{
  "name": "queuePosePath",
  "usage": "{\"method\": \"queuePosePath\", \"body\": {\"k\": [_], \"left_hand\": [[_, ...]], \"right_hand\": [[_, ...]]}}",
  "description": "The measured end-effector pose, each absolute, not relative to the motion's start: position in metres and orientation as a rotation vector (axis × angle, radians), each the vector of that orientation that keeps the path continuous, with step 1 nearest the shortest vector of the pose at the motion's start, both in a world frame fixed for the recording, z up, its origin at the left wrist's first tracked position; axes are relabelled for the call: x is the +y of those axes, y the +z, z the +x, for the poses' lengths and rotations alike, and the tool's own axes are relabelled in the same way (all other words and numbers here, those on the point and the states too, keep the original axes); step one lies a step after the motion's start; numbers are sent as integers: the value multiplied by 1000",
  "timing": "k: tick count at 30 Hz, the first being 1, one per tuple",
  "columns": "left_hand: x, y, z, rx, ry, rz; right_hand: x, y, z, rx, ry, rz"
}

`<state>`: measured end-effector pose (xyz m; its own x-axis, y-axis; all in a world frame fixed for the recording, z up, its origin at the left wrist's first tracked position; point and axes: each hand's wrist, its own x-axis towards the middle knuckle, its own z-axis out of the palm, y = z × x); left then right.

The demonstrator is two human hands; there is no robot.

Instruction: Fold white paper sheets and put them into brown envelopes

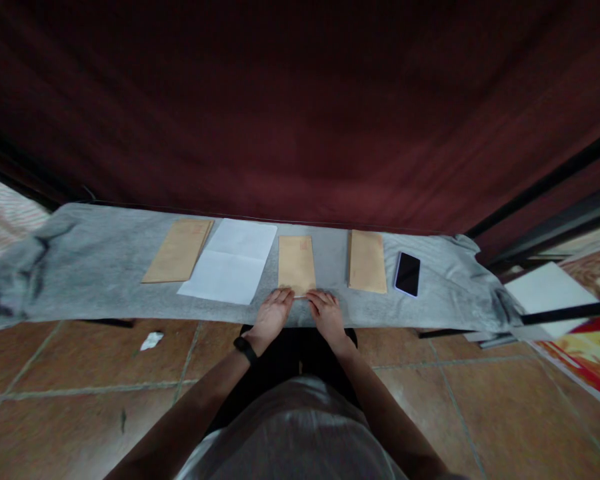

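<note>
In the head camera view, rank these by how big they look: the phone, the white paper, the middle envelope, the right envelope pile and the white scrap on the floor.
1. White paper
2. Middle envelope and right envelope pile: too alike to rank
3. Phone
4. White scrap

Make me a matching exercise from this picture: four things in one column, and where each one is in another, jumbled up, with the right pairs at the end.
Things
1. Phone
2. White sheet
3. Middle brown envelope
4. Small white scrap

Places
A. On the tiled floor
B. Flat, just right of the leftmost envelopes
C. With the left hand and right hand at its near edge
D. Farthest right of the things lying on the grey cloth

Right pairs
1-D
2-B
3-C
4-A
</note>
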<state>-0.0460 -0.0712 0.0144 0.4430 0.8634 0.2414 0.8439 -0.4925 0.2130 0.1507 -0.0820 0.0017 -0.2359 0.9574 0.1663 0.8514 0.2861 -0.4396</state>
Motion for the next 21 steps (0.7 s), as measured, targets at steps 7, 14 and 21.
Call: {"method": "queuePosePath", "body": {"k": [7, 14, 21], "left_hand": [[-72, 17, -46, 1555, 446, 2631], [-72, 18, -45, 1585, 509, 2608], [-41, 20, -36, 1564, 513, 2603]], "right_hand": [[-78, 1, 148, -2133, 335, -1626], [-73, 3, 148, -2157, 378, -1544], [-71, -5, 147, -2101, 362, -1492]]}}
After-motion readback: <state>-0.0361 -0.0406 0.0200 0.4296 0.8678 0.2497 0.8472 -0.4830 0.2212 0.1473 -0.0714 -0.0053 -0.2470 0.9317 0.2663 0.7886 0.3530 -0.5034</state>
